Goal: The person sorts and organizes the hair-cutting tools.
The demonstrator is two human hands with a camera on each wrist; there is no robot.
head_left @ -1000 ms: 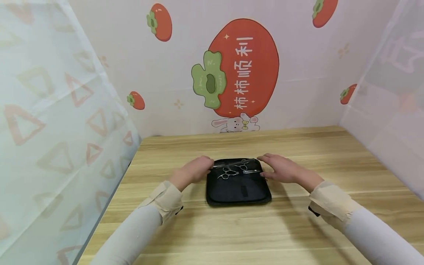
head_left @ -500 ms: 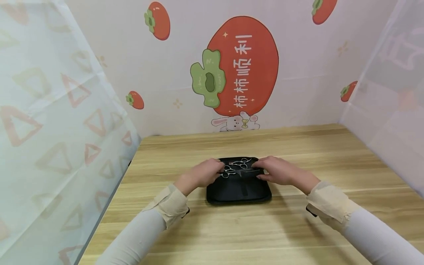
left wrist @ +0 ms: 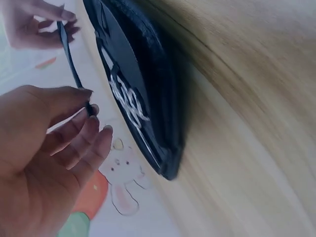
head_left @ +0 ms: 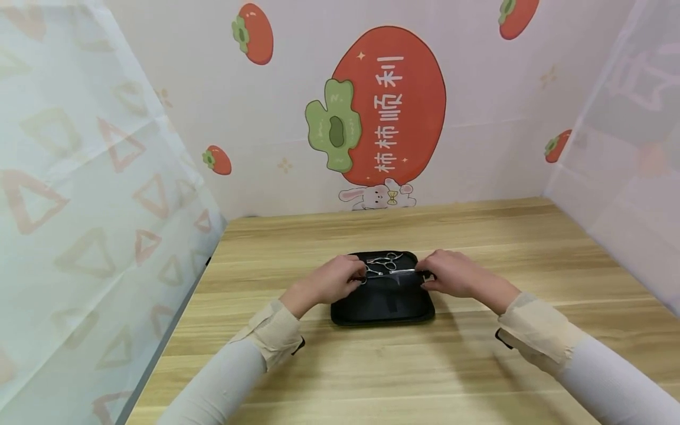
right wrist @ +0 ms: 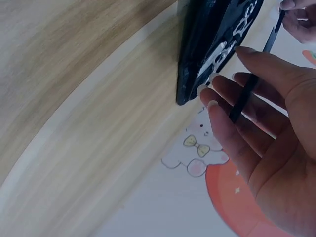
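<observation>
A black zip case [head_left: 382, 310] lies open on the wooden table, between my hands. Silver hair scissors [head_left: 388, 260] rest in its far half, seen also as blurred scissors [left wrist: 129, 101] in the left wrist view. Above the case a thin black comb [right wrist: 242, 98] stretches from hand to hand, nearly edge-on in both wrist views. My left hand [head_left: 334, 278] pinches one end between thumb and fingers. At the other end my right hand [head_left: 451, 273] holds it, the comb passing between thumb and fingers. A slim silver piece [head_left: 402, 271] shows near the right fingertips.
The wooden table [head_left: 372, 378] spreads around the case. Behind it stands a white backdrop [head_left: 478, 165] with printed persimmons and a rabbit. Patterned sheets hang at the left [head_left: 106, 195] and right sides.
Both hands took hold of the comb, the left moving right and inward over the case. In the last half second the comb was drawn slightly right, and the right hand shifted outward.
</observation>
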